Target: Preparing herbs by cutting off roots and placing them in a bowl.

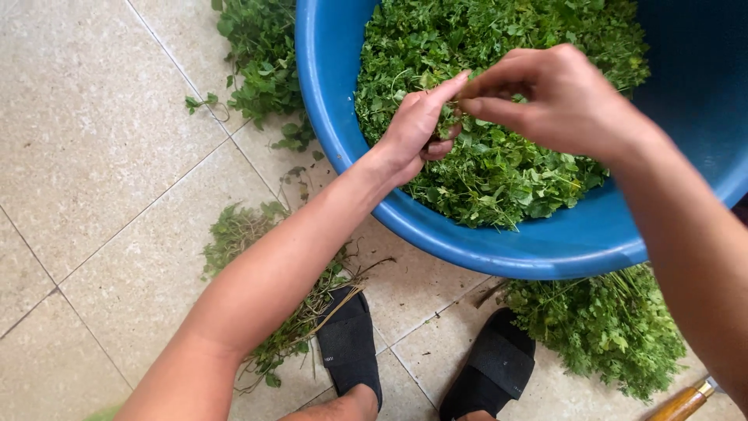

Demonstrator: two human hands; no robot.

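At the bottom edge of the frame, your 2 feet in black slippers (349,347) stand on pale floor tiles (93,140), the left one resting on a heap of stripped stalks and roots (257,265) that runs up the lower centre-left. A bunch of leafy greens (604,327) lies at lower right, just beside the right slipper and partly under the basin's rim, and a wooden handle with a metal tip (686,401) pokes in at the bottom right corner.

Above these, the blue plastic basin (499,253) fills the upper right of the frame, its near rim curving just above your slippers. Picked green leaves (499,171) heap inside it, banked against the near wall.

Over the heap, your left hand (417,132) and right hand (561,97) meet at the fingertips in the upper centre. The left thumb and forefinger are pressed together on a thin sprig (460,117), the other fingers curled under; the right hand's fingers are bunched, pinching the same sprig from the other side.

Beyond the basin's left rim, another pile of greens (261,62) lies at upper centre-left. Bare tile takes the whole left of the frame.
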